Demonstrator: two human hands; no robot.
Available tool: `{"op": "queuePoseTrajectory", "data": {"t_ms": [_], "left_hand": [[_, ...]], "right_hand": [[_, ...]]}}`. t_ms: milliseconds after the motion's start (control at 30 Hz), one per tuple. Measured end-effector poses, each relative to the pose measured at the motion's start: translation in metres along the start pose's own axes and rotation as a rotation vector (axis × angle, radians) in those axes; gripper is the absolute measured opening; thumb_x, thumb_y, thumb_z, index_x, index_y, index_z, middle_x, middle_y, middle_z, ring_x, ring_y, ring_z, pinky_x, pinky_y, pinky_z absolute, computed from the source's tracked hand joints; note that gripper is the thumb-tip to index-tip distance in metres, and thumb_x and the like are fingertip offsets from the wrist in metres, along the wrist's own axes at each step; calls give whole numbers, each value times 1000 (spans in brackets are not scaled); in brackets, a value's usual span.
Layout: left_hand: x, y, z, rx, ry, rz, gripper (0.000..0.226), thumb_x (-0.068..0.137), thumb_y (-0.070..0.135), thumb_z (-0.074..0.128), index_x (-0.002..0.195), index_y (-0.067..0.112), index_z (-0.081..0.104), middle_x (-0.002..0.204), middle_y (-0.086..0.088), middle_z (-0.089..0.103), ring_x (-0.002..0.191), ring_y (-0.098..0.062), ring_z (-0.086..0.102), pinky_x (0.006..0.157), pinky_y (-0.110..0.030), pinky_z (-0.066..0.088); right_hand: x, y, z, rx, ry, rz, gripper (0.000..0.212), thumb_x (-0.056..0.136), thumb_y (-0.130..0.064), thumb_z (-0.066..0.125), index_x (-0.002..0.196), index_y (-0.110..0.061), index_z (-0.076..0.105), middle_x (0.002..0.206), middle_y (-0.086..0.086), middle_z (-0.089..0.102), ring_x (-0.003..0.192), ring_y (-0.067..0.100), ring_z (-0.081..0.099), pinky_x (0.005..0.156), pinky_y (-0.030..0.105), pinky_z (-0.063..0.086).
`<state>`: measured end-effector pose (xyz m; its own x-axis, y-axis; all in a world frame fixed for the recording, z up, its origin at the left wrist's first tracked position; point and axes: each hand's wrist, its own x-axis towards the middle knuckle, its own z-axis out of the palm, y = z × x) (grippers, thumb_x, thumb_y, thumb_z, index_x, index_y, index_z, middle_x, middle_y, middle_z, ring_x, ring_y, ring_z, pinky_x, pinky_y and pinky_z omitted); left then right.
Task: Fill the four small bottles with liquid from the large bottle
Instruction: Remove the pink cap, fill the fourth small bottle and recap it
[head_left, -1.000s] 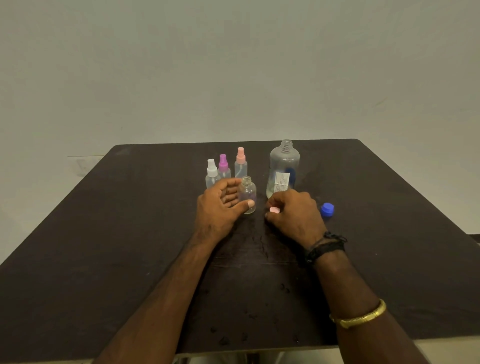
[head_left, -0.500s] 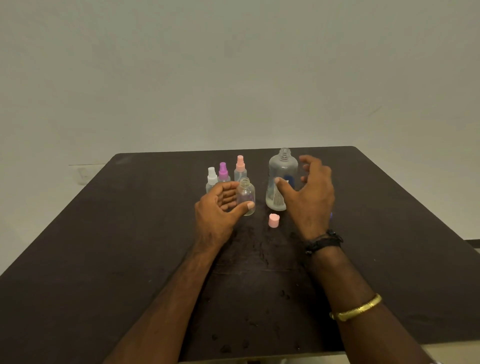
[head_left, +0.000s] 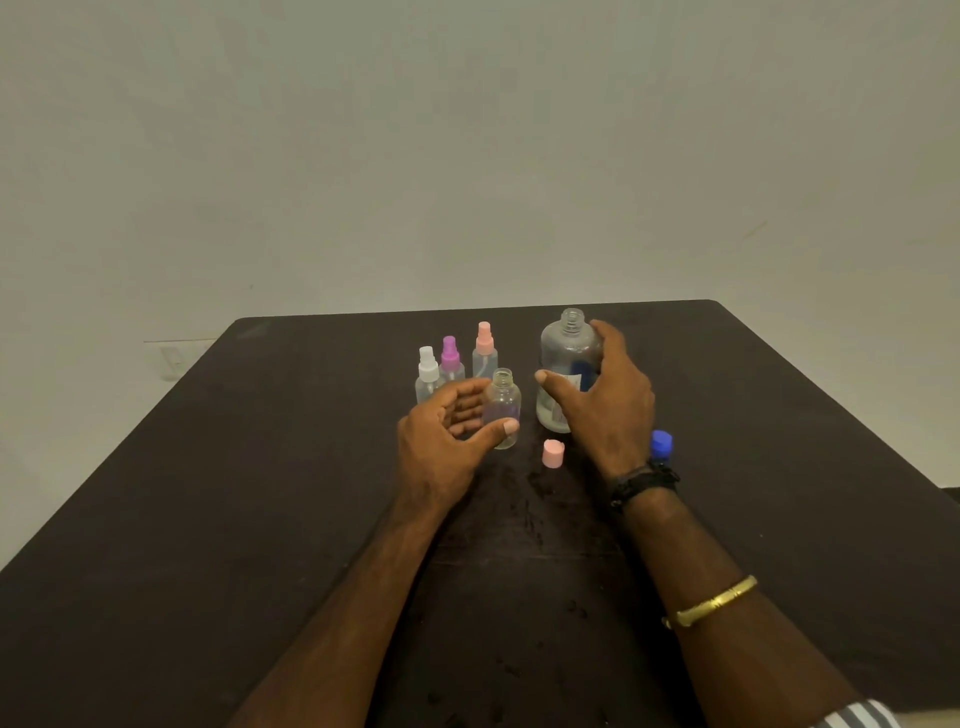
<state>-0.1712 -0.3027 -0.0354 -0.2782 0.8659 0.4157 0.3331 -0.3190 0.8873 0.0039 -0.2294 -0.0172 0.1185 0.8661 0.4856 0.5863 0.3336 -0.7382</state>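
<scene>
Four small bottles: the white-topped spray bottle (head_left: 428, 375), the purple-topped spray bottle (head_left: 450, 359) and the pink-topped spray bottle (head_left: 484, 349) stand close together at the back. The small clear open bottle (head_left: 503, 402) stands upright in front of them with no lid on.
Left hand: my left hand (head_left: 441, 441) holds the small clear open bottle, with my thumb on the front and my fingers curled behind it.
Right hand: my right hand (head_left: 608, 410) is curled round the large clear plastic bottle (head_left: 566, 353), thumb on one side and fingers on the other.
Big bottle: it stands upright on the dark bench (head_left: 260, 519), just to the right of the small open one, with its top off. I think only a little liquid sits low inside it.
Caps: the little pink cap (head_left: 553, 453) lies between my hands. The blue cap (head_left: 661, 442) is by my right wrist.
Pouring well: I think I should lift the big bottle, bring its mouth right over the small mouth and tip it slowly. The small mouth is narrow, so a thin stream is best.
Steady hold: my left hand should grip the small bottle so it cannot tip.
Watch out: the wet spots (head_left: 530, 499) on the bench tell me spills come easily. I should stop before the bottle is full.
</scene>
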Motion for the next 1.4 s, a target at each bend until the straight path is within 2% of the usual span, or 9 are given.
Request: {"op": "queuePoseTrajectory", "data": {"t_ms": [100,267,500,700,800,933,1133,1400], "left_hand": [[0,0,0,-13,-2,3,59,75,23,89,128,14,67,115,5,74,102,-3,72,87,-21,59],[0,1,0,-21,0,21,59,75,24,89,129,15,67,116,4,74,102,-4,72,87,-24,60],[0,1,0,-24,-12,52,60,76,22,89,130,12,67,118,2,74,102,-5,73,87,-26,61],[0,1,0,-20,-49,71,59,77,22,88,131,12,66,120,0,74,103,-7,73,87,-29,61],[0,1,0,-36,-57,70,60,76,21,89,131,10,67,119,0,74,103,-7,73,88,-29,61],[0,0,1,-45,-69,56,60,76,20,90,130,10,67,117,0,75,102,-8,73,87,-29,62],[0,-2,2,-45,-82,49,59,75,18,91,128,10,69,115,-1,76,101,-10,74,86,-33,63],[1,-3,-1,-38,-88,44,59,75,20,90,129,10,68,116,-2,75,101,-10,74,86,-32,62]], "right_hand": [[0,0,-3,41,17,-50,85,79,-44,85,150,-22,44,141,-2,62,126,20,60,99,33,52],[2,0,-11,7,65,-209,77,77,-35,86,145,-22,51,138,-1,63,123,23,59,100,51,52],[5,6,-18,-121,127,-416,72,77,-20,83,144,-24,56,142,-2,61,131,21,53,104,36,31],[9,10,-17,-158,176,-555,70,74,-12,81,140,-25,60,144,-3,61,135,20,54,110,44,36],[10,11,-16,-186,192,-595,67,75,-8,81,137,-23,63,143,-3,61,135,21,54,109,50,38],[10,11,-17,-217,217,-626,66,75,-1,78,136,-24,65,143,-4,61,136,23,53,108,52,36],[8,9,-18,-236,227,-650,60,81,-4,78,137,-25,65,145,-3,60,138,24,50,108,60,34],[9,12,-18,-263,249,-683,66,78,4,78,136,-25,65,146,0,60,140,26,49,109,63,31]]}}
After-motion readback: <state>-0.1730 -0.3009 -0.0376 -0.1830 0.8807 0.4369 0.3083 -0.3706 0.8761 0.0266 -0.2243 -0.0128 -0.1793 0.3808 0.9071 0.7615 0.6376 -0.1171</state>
